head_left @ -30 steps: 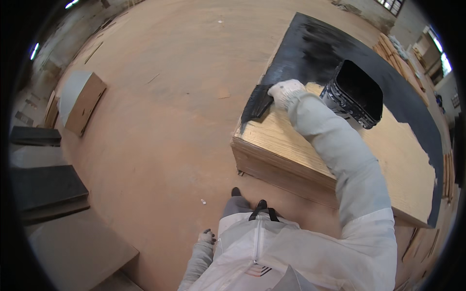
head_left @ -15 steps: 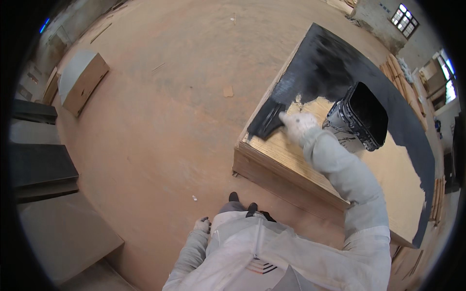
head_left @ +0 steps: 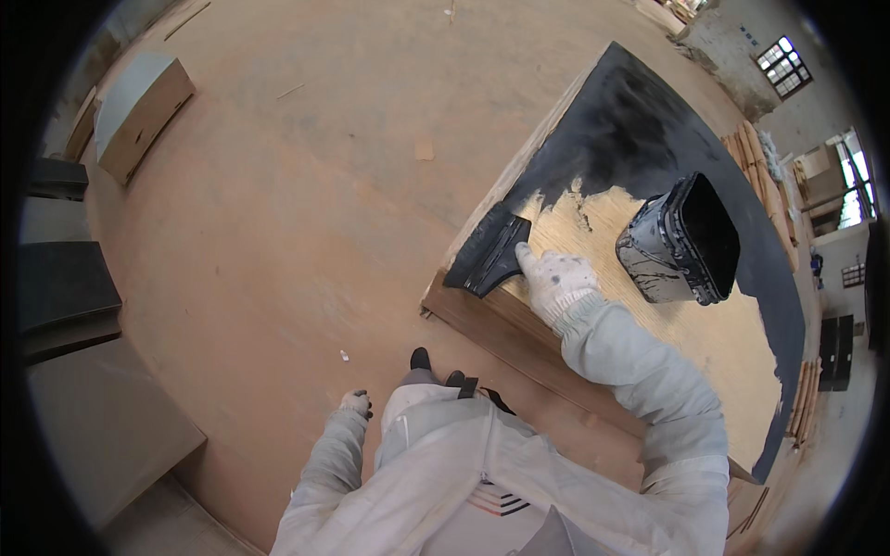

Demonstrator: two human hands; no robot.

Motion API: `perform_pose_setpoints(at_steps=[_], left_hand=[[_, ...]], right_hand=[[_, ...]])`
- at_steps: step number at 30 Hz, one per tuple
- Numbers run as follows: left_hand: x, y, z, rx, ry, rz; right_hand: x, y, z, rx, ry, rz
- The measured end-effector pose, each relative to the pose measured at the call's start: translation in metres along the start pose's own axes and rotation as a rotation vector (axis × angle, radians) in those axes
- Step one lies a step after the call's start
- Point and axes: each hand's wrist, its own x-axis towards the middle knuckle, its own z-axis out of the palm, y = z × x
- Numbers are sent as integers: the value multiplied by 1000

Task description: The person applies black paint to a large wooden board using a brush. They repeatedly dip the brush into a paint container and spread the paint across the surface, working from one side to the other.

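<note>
My right hand (head_left: 559, 283), in a white glove spotted with dark paint, grips a wide flat paintbrush (head_left: 491, 250) coated in black. The brush lies against the near left corner of a large wooden panel (head_left: 691, 347), whose far and right parts are covered in wet-looking black paint (head_left: 640, 111). Bare yellowish wood shows in the middle and near part. To the right of my hand, a paint-smeared bucket (head_left: 677, 243) with a black inside stands on the bare wood. Low at my side hangs my left hand (head_left: 356, 402), gloved with dark fingertips, loosely bent and holding nothing visible.
Dark and grey box-shaped pieces (head_left: 69, 287) line the left side, with a grey-topped wooden block (head_left: 144, 111) farther back. Timber lengths (head_left: 756, 181) lie beyond the panel's right side. My feet (head_left: 421, 359) are on the reddish floor, close to the panel's near side.
The paintbrush and my right hand have moved nearer and left, toward the panel's near left corner. Black now covers more of that left edge. The whole view has shifted slightly.
</note>
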Motion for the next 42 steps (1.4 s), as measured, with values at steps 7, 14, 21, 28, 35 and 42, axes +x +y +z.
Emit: perform_pose_setpoints(at_steps=[7, 14, 21, 28, 35, 42], left_hand=[[-3, 8, 12, 64, -40, 25], [1, -5, 14, 26, -45, 11], [1, -30, 1, -21, -17, -64], [15, -34, -2, 9, -22, -96], [36, -9, 12, -54, -48, 41], [9, -36, 15, -212, 37, -1]], right_hand=[[4, -7, -19, -7, -12, 33], [0, 7, -29, 24, -89, 49], [32, 78, -23, 39, -35, 251], [22, 16, -38, -140, -137, 0], [-8, 97, -40, -238, -122, -162], [10, 102, -40, -374, -124, -636]])
